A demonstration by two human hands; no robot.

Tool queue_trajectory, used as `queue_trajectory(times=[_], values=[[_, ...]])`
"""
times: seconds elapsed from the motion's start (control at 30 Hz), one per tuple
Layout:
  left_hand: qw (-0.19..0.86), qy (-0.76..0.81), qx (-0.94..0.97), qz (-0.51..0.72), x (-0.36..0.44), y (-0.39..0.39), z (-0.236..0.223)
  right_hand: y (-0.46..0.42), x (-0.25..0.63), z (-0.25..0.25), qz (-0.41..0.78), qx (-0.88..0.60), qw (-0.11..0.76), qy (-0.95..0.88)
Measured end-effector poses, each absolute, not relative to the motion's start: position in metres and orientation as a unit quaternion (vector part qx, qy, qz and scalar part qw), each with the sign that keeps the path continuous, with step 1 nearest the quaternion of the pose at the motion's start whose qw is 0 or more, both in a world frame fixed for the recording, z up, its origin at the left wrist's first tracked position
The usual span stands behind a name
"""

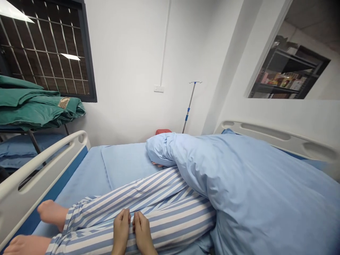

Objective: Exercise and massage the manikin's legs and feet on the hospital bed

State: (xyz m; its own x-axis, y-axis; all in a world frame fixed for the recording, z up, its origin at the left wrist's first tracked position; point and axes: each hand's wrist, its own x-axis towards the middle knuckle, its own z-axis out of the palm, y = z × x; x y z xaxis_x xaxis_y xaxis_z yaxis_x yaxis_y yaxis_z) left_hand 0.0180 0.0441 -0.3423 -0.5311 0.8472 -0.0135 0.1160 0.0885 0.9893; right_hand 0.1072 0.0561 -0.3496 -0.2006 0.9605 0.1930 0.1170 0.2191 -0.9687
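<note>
Trousers [148, 187] in blue and white stripes run lengthwise along the bed [127, 156], between its near and far long edges, their bare feet [51, 214] at the foot end by the footboard [53, 150]. The quilt [252, 177] is heaped towards the headboard [296, 140], presumably turned back so that the legs lie exposed while the upper body is covered (only a scrap of skin [158, 164], perhaps fingers, peeps from under its far fold). Left hand [121, 221] and right hand [140, 221] sit side by side over the nearer trouser leg, close to the near edge, thumbs uppermost and slightly apart. Both are curled into loose fists with no object showing in them; whether they pinch any cloth underneath, I cannot tell. Their matched pose looks deliberate, wrists parallel across the leg. Beyond the far edge stands a drip pole [191, 101], probably put there to serve the bed without crowding the near side.
</note>
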Motion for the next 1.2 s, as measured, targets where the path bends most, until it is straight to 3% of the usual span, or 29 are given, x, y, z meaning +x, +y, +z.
queue_trajectory(times=[0.5, 0.8, 1.03, 1.2], values=[[0.315, 0.658, 0.435, 0.528, 0.108, 0.072, -0.353, 0.079, 0.198, -0.343, 0.426, -0.451, 0.515, -0.591], [0.341, 0.618, 0.447, 0.549, 0.164, 0.090, -0.328, 0.089, 0.251, -0.340, 0.399, -0.465, 0.533, -0.584], [0.213, 0.690, 0.540, 0.433, 0.194, 0.091, -0.349, 0.111, 0.305, -0.333, 0.343, -0.501, 0.543, -0.580], [0.180, 0.683, 0.563, 0.429, 0.193, 0.089, -0.351, 0.115, 0.311, -0.346, 0.314, -0.499, 0.536, -0.604]])
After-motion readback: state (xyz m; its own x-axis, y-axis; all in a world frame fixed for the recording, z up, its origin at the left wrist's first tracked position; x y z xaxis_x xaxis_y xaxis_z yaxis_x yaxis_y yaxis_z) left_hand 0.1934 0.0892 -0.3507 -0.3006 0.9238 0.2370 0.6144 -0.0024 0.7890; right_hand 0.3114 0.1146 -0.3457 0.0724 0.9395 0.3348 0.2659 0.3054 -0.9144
